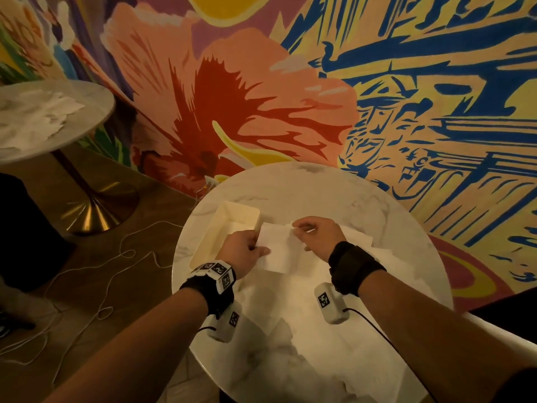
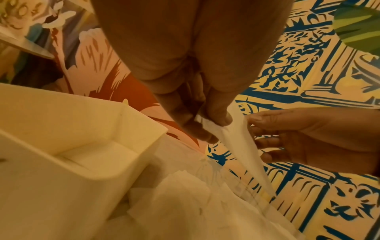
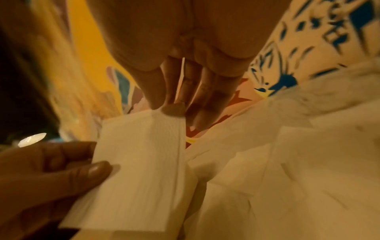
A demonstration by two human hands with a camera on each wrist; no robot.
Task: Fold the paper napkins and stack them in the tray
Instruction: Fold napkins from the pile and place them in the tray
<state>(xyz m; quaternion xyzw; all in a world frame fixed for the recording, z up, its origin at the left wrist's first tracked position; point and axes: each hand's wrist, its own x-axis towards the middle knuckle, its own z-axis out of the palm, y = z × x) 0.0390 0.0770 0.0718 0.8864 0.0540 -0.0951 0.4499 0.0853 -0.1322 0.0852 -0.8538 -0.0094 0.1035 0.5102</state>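
- The painted wall (image 1: pixel 261 82), all big coral flowers and blue line-work, rises behind the round marble desk (image 1: pixel 363 205), which I take as the landmark.
- A second round desk (image 1: pixel 96 94) stands well off to the left of it, with crumpled white paper on top; thin white cords (image 1: pixel 116 257) trail over the floor between them.
- Loose paper napkins (image 1: pixel 305 330) lie spread across most of the marble desk's near and right parts.
- The cream tray (image 1: pixel 232 216) sits on the desk's left side, just beside the hands.
- One napkin (image 1: pixel 279 245) is held up above the desk's middle, right of the tray, folded into a narrow rectangle.
- The left hand (image 1: pixel 241 248) pinches its left edge, thumb on top and fingers curled beneath.
- The right hand (image 1: pixel 316 234) pinches the napkin's top right corner between thumb and fingertips (image 3: pixel 174 108).
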